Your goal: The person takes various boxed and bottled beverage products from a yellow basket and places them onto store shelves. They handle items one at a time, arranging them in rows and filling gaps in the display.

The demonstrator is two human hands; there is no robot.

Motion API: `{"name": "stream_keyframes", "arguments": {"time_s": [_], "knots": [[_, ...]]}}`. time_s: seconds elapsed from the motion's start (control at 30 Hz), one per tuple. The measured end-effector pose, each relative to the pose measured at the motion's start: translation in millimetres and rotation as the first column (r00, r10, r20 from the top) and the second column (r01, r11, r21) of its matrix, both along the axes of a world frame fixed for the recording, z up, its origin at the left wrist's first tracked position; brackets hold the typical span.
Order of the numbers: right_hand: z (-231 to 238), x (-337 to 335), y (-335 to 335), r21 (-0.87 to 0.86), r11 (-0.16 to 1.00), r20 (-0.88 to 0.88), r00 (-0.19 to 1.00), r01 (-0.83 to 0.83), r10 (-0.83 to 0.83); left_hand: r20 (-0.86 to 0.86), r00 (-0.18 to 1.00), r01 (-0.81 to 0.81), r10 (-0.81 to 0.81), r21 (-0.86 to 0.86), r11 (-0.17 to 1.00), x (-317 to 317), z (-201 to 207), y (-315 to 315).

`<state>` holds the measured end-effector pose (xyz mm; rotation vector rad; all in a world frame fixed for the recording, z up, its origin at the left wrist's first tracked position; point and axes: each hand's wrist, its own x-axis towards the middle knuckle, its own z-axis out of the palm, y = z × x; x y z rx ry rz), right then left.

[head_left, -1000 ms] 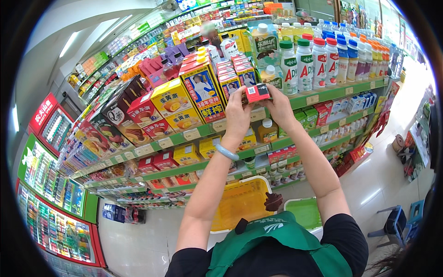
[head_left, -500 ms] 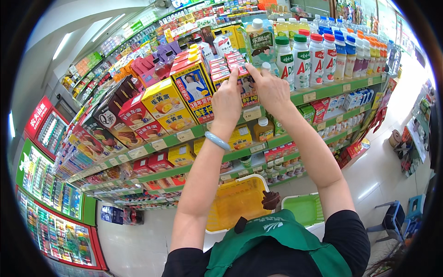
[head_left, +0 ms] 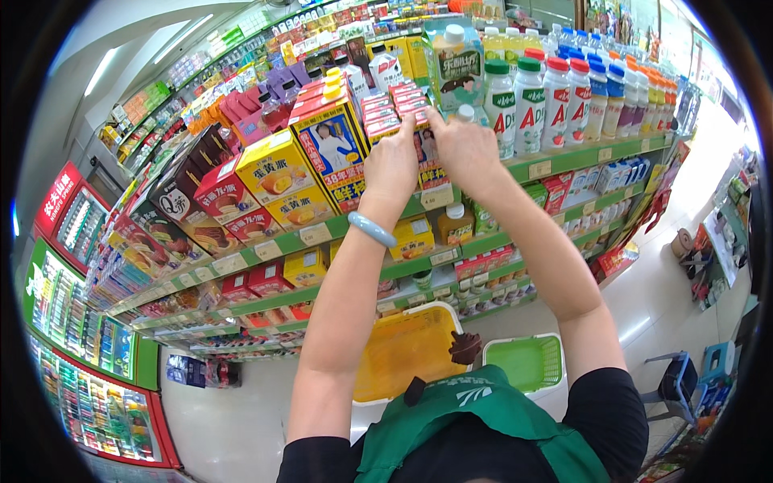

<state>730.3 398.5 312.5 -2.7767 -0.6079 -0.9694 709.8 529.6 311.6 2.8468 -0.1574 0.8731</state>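
Both of my hands are at small yellow, red and dark-blue drink cartons (head_left: pixel 427 147) that stand in rows on the top shelf. My left hand (head_left: pixel 391 167), with a pale blue bangle on the wrist, is closed at the left row, its index finger stretched to the upper front edge. From the right, my right hand (head_left: pixel 467 155) closes on the neighbouring row, index finger on the carton's top edge. The thumbs and lower fingertips are mostly hidden. Larger cartons of similar colours (head_left: pixel 330 149) stand just left. A big green bottle-like pack (head_left: pixel 457 68) rises behind my right hand.
White bottles with green and red caps (head_left: pixel 528 109) line the shelf to the right. Yellow pie boxes (head_left: pixel 278 167) stand left. Below, a yellow basket (head_left: pixel 451 318) and a green basket (head_left: pixel 555 362) are in front of me. A stool (head_left: pixel 676 382) stands at right.
The view has shifted slightly, so the shelf sits a little differently in it. My hands stay at the same small cartons, with the left wrist slightly lower and further left.
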Motion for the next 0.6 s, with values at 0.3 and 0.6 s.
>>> {"name": "stream_keyframes", "arguments": {"time_s": [0.3, 0.6], "knots": [[-14, 17, 11, -0.081, 0.977, 0.455, 0.864, -0.199, 0.214, 0.185, 0.979, -0.104, 0.088, 0.074, 0.992, 2, -8, 2], [-18, 17, 18, -0.166, 0.986, 0.41, 0.907, -0.033, 0.099, 0.136, 0.989, 0.061, -0.055, -0.041, 0.997, 0, -4, 12]]}}
